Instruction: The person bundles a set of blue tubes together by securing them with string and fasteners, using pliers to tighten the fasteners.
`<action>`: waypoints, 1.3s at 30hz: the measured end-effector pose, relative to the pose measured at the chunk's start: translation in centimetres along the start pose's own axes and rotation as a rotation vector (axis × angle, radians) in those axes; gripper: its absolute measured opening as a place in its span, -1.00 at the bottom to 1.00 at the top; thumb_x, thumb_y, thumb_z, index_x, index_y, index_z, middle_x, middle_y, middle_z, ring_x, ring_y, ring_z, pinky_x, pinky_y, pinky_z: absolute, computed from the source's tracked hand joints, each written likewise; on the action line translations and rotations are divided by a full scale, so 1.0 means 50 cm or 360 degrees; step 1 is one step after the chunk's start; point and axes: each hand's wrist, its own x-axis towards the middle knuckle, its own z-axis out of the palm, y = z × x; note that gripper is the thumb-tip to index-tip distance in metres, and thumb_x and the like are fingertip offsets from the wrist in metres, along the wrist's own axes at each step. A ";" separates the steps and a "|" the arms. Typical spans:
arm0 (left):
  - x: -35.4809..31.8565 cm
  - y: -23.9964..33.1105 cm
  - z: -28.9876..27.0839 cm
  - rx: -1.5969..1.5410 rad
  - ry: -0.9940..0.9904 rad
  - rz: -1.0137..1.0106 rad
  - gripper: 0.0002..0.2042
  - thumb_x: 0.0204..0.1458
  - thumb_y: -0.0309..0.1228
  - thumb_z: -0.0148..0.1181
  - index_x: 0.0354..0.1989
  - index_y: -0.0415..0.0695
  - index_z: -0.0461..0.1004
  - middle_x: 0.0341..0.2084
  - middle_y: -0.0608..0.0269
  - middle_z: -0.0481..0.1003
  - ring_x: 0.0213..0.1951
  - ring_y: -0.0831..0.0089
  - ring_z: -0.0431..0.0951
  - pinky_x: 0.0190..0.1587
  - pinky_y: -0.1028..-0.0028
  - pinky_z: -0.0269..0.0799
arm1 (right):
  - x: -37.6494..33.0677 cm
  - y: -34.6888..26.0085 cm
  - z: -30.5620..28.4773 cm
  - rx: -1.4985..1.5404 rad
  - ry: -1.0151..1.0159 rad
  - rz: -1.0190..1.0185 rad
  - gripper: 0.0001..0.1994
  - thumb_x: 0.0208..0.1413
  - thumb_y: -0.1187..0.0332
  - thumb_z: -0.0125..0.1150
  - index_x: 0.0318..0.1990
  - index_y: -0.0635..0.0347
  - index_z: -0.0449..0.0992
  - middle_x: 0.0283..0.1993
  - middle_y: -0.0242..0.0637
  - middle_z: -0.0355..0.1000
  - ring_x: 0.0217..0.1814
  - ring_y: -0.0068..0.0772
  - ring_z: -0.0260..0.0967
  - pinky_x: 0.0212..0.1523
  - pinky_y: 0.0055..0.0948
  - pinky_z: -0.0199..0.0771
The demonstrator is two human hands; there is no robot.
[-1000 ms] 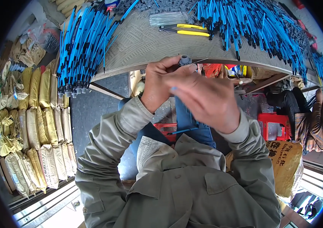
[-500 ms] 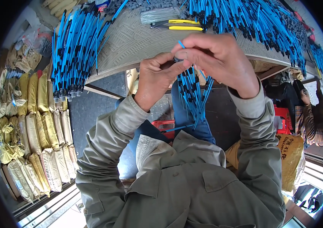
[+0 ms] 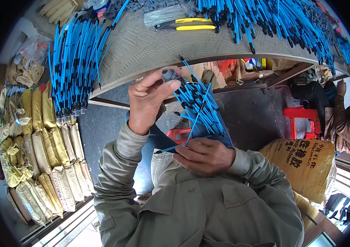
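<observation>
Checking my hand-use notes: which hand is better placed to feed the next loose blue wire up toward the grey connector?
Probably the right hand. It sits low at the free ends of the blue wires and has one between its fingers. The left hand is raised, its grip shut on the grey connector.

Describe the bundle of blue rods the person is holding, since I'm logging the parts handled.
The bundle of blue rods is a fan of thin, bright blue sticks with small black tips, plastic by the look. It hangs slanted below the table edge. The left hand pinches its top at a small grey piece; the right hand touches the lower ends.
</observation>
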 end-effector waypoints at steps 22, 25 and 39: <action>-0.065 0.021 0.026 0.0014 0.0073 0.0130 -0.66 -0.10 -0.72 0.17 -0.08 -0.35 0.41 -0.20 0.15 0.47 -0.18 0.52 0.44 -0.11 0.57 0.38 | 0.033 0.096 0.004 0.0982 0.0772 0.1084 -0.80 0.00 0.52 0.12 -0.19 0.37 0.39 -0.34 -0.19 0.34 -0.34 -0.42 0.29 -0.31 -0.53 0.27; -0.061 0.020 0.033 0.0005 0.0088 0.0165 -0.67 -0.09 -0.72 0.16 -0.08 -0.36 0.40 -0.20 0.15 0.46 -0.18 0.53 0.44 -0.11 0.58 0.38 | 0.043 0.104 0.005 0.0851 0.0855 0.1063 -0.86 0.01 0.57 0.09 -0.25 0.38 0.39 -0.38 -0.17 0.34 -0.40 -0.36 0.30 -0.37 -0.50 0.29; -0.073 0.014 0.061 0.0040 0.0340 0.0098 -0.69 -0.10 -0.72 0.18 -0.12 -0.39 0.42 -0.23 0.20 0.44 -0.24 0.61 0.43 -0.21 0.67 0.36 | 0.031 0.093 0.006 0.0888 0.1070 0.1455 -0.88 0.15 0.51 -0.10 -0.31 0.38 0.37 -0.41 -0.27 0.40 -0.41 -0.60 0.33 -0.35 -0.62 0.33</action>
